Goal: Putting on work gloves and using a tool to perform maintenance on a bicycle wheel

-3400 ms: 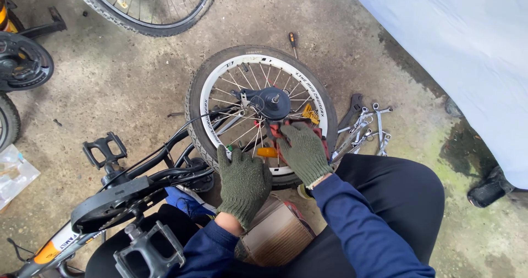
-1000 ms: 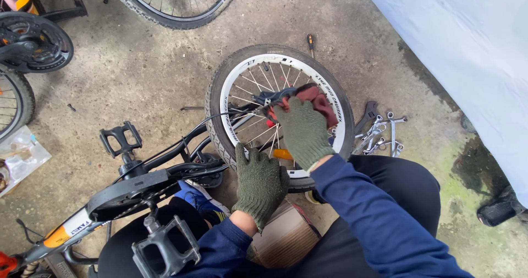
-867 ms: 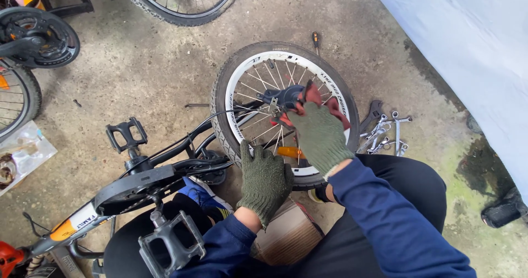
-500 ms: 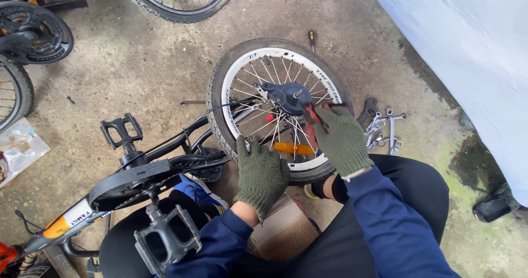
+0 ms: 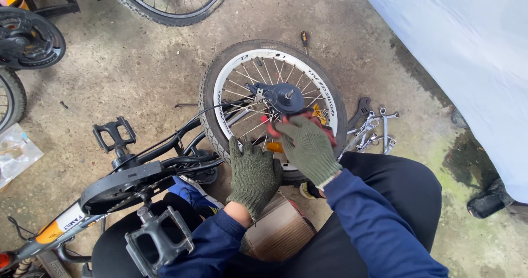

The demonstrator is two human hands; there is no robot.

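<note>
while the small bicycle wheel (image 5: pixel 273 108) lies flat on the concrete floor (image 5: pixel 137 74), just ahead of the person's knees, both gloved hands sit at its near side. the left hand (image 5: pixel 253 174), in a green knitted glove, rests with fingers loosely spread over the near edge of the tyre and rim, palm down, gripping nothing that can be made out. the right hand (image 5: pixel 307 146), gloved the same, lies over the spokes just below the dark hub (image 5: pixel 287 98), its fingers curled down onto a red rag (image 5: pixel 325 132) that peeks out from under the fingertips and along the far edge of the hand. an orange reflector (image 5: pixel 274 147) shows among the spokes between the two hands, and a yellow one (image 5: pixel 319 113) sits just beyond the right hand. the hub with its short axle stub stands clear of both hands, a little past the right fingertips.

the bicycle frame (image 5: pixel 165 151) reaches in from the left, its tubes meeting the wheel's left edge, with a black pedal (image 5: pixel 114 133) further left and another pedal (image 5: pixel 159 242) close to the left sleeve. a cluster of spanners (image 5: pixel 374 132) lies on the floor just right of the wheel, near the right forearm. a screwdriver (image 5: pixel 303 40) lies beyond the tyre's far edge.
</note>
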